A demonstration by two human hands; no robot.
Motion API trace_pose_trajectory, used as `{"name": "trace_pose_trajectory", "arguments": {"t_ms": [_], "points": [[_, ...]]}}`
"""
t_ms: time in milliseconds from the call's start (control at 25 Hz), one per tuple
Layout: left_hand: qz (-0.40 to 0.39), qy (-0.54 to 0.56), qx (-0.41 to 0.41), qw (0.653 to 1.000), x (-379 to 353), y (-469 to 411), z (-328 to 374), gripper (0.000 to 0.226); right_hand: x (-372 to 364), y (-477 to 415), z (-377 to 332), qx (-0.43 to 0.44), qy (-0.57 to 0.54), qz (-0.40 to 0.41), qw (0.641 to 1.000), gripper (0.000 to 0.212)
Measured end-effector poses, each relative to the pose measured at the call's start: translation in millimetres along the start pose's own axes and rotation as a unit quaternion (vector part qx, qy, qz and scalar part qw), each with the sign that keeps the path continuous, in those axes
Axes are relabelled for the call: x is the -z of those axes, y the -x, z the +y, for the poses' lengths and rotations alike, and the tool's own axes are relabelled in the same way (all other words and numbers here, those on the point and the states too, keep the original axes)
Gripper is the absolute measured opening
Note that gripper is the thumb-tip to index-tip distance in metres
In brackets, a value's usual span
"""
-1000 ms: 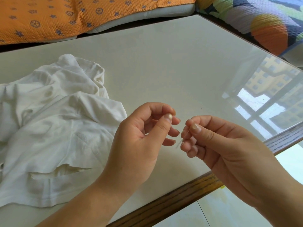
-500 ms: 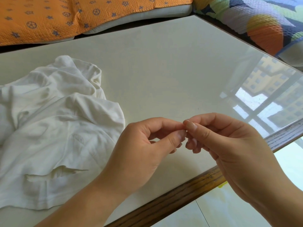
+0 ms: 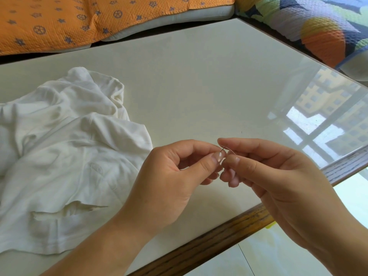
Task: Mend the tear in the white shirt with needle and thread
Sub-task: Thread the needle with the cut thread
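White shirt (image 3: 65,156) crumpled at left on table (image 3: 199,86), tear (image 3: 69,210) unstitched. Left hand (image 3: 171,176) pinches needle (image 3: 222,150), right hand (image 3: 278,176) pinches thread (image 3: 231,151). Likely threading; next needs thread end steadied into eye.

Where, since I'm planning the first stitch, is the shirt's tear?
In the head view, the tear gapes low on the white shirt near its hem, left of the left hand.

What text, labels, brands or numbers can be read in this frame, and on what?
None readable.
white shirt: no print or tag showing.
orange cover: wheel and star motifs only, no letters.
patterned quilt: colour shapes only.
table: only a window reflection.
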State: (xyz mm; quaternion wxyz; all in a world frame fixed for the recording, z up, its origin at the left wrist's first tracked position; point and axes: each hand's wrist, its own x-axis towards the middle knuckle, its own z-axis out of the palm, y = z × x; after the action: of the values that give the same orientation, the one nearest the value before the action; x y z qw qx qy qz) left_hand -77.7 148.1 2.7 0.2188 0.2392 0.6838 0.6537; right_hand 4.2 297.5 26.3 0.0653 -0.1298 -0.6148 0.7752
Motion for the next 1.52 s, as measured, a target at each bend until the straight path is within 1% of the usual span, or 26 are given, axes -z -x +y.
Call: {"name": "trace_pose_trajectory", "arguments": {"t_ms": [240,480,640,840,1000,1120,1360,1440,1520], "points": [[-0.003,0.010,0.015,1.000,-0.1,1.0,3.0,0.019,0.4,0.7,-1.0,0.014,0.003,0.009,1.000,0.023],[0.002,0.026,0.024,0.999,-1.6,1.4,5.2,0.021,-1.0,0.4,-1.0,0.026,-0.015,0.026,0.999,0.026],[0.021,0.113,0.056,0.992,-0.6,-0.4,7.8,0.015,-0.7,0.2,-0.7,0.027,-0.029,0.023,0.999,0.027],[0.046,0.188,0.098,0.976,0.7,-3.5,8.3,0.011,1.0,0.5,-1.5,0.030,-0.027,0.018,0.999,0.029],[0.037,0.244,0.123,0.961,0.0,-5.0,8.9,0.009,1.5,0.7,-0.8,0.031,-0.017,0.011,0.999,0.026],[0.037,0.266,0.126,0.955,0.0,-6.0,8.7,0.008,1.6,0.7,1.2,0.027,-0.008,-0.001,1.000,0.023],[0.066,0.224,0.093,0.968,1.3,-6.5,3.5,0.007,-1.9,1.5,-0.6,0.024,-0.009,-0.007,1.000,0.025],[0.058,0.186,0.068,0.978,0.5,-5.5,3.6,0.005,-1.4,1.4,-0.4,0.025,-0.007,-0.011,1.000,0.026],[0.034,0.131,0.040,0.990,-0.9,-4.6,5.1,0.003,-0.3,1.7,-0.1,0.026,-0.004,-0.015,1.000,0.025]]}}
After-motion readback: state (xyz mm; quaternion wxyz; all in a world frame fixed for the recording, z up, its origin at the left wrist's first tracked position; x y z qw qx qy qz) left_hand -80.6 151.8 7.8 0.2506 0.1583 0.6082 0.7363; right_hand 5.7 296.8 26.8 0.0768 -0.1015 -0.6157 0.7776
